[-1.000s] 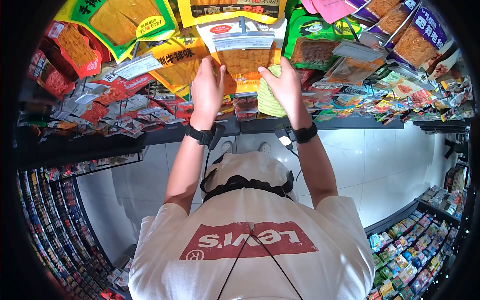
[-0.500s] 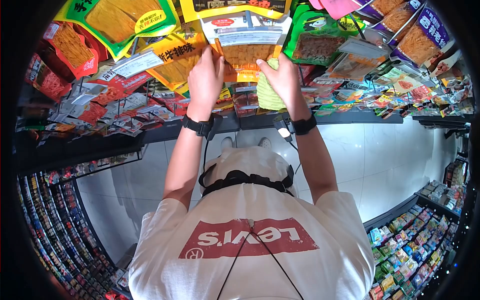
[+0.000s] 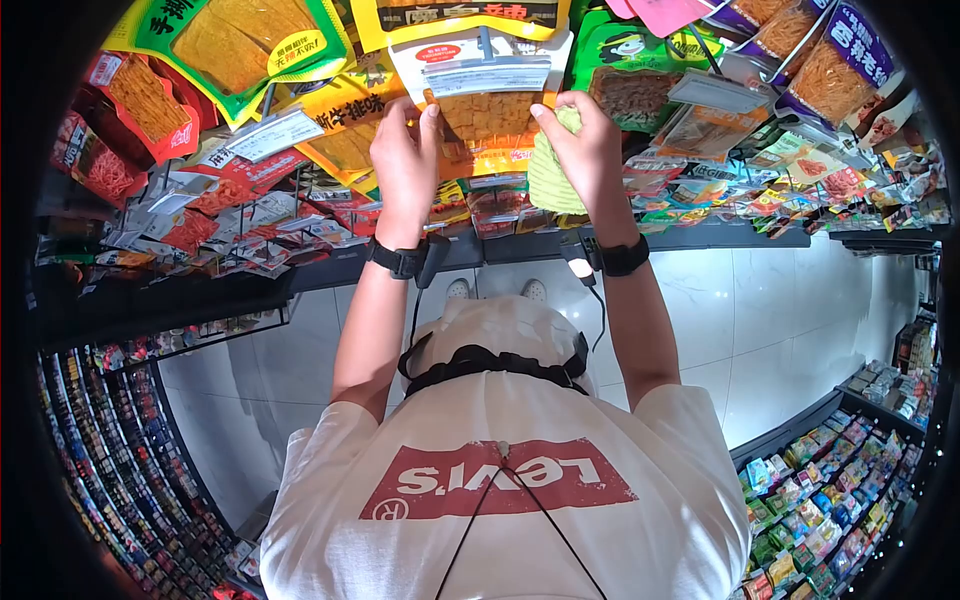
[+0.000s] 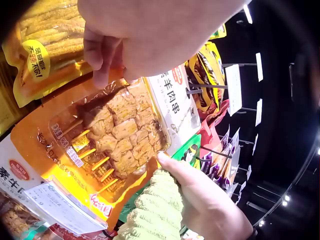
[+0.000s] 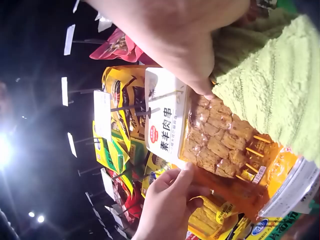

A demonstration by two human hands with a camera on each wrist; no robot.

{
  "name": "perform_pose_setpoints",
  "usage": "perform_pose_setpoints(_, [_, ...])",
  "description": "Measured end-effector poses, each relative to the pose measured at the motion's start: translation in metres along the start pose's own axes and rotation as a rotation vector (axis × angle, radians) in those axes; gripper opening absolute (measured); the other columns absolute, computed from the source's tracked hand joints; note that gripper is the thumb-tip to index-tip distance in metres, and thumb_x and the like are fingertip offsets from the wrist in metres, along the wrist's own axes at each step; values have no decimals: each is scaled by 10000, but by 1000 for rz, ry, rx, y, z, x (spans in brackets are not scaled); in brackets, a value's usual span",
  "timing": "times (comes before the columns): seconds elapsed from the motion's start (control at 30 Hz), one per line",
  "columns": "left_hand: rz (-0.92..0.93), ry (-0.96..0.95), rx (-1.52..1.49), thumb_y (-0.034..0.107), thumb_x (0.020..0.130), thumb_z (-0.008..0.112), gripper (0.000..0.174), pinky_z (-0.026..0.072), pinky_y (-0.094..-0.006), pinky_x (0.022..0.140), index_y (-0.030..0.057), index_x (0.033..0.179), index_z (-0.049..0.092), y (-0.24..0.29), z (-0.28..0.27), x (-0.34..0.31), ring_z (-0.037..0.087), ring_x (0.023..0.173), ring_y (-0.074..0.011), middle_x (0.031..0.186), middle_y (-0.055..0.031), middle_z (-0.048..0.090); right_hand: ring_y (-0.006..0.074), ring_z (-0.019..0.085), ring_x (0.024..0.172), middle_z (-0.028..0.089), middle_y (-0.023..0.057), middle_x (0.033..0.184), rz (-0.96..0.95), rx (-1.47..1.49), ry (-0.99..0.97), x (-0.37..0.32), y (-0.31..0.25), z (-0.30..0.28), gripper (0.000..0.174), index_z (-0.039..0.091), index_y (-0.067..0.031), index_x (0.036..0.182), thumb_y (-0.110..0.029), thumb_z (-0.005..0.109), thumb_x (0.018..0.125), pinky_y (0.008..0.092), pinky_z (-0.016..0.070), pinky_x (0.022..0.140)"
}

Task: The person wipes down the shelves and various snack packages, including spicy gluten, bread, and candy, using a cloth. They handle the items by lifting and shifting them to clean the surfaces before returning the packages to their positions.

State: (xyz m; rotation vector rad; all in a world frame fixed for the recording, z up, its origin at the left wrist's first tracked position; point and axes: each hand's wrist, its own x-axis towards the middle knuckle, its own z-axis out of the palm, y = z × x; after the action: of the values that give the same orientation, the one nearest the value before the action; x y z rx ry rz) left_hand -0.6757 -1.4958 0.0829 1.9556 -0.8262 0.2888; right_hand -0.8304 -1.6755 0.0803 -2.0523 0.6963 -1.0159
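Note:
An orange and white snack packet (image 3: 487,125) with skewered brown pieces in its window hangs from a hook behind a price label (image 3: 487,76). My left hand (image 3: 405,165) pinches its left edge, thumb on the front. At the right edge my right hand (image 3: 588,155) has its thumb on the packet and also holds a light green ribbed cloth (image 3: 556,175). The left wrist view shows the packet (image 4: 127,135) between the two hands, the right thumb by its edge and the cloth (image 4: 155,210) below. In the right wrist view the cloth (image 5: 275,80) covers part of the packet.
A green and yellow packet (image 3: 235,45) hangs at the upper left, a green packet (image 3: 640,75) to the right, and purple packets (image 3: 835,75) farther right. Hooks with price labels (image 3: 272,134) stick out among them. Lower packets and a dark shelf edge (image 3: 500,250) lie below.
The packet's lower edge rose and then came down again between the hands. My right hand and the cloth have shifted slightly right; my left hand has moved slightly left.

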Motion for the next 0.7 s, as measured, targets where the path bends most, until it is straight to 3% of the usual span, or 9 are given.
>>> perform_pose_setpoints(0.2, [-45,-30,-40,198,1068,743,230,571,-449,756,-24,1117,705,0,1,9,744,833,-365,926,-199,762,422,745,875,761,236,943,24,2,-21,8,9,6,344,740,-7,1053,-316,858,958,458,567,756])
perform_pose_setpoints(0.27, [-41,-38,-25,200,1069,741,233,571,-447,751,-25,1118,705,-5,2,7,746,828,-361,923,-197,763,175,550,692,693,208,805,76,-29,-16,8,7,5,349,739,10,1057,-300,876,975,350,535,700])
perform_pose_setpoints(0.4, [-55,-43,-63,211,1072,736,248,568,-451,737,-30,1116,698,-3,2,8,747,810,-369,899,-196,762,177,533,689,681,209,798,58,-34,12,9,6,5,351,735,6,1058,-308,872,978,350,530,698])
perform_pose_setpoints(0.47, [-33,-28,-85,207,1071,738,245,566,-451,729,-31,1109,696,-3,3,11,747,801,-374,889,-195,760,451,724,867,746,259,934,149,-58,-45,10,-3,2,340,750,-10,1061,-327,838,975,460,557,752])
perform_pose_setpoints(0.7, [-53,-79,-23,191,1076,734,234,564,-443,694,-28,1132,674,-13,2,15,749,762,-371,855,-196,752,464,726,888,740,271,923,100,-48,-19,7,5,7,375,750,-3,1061,-359,825,973,482,552,763])
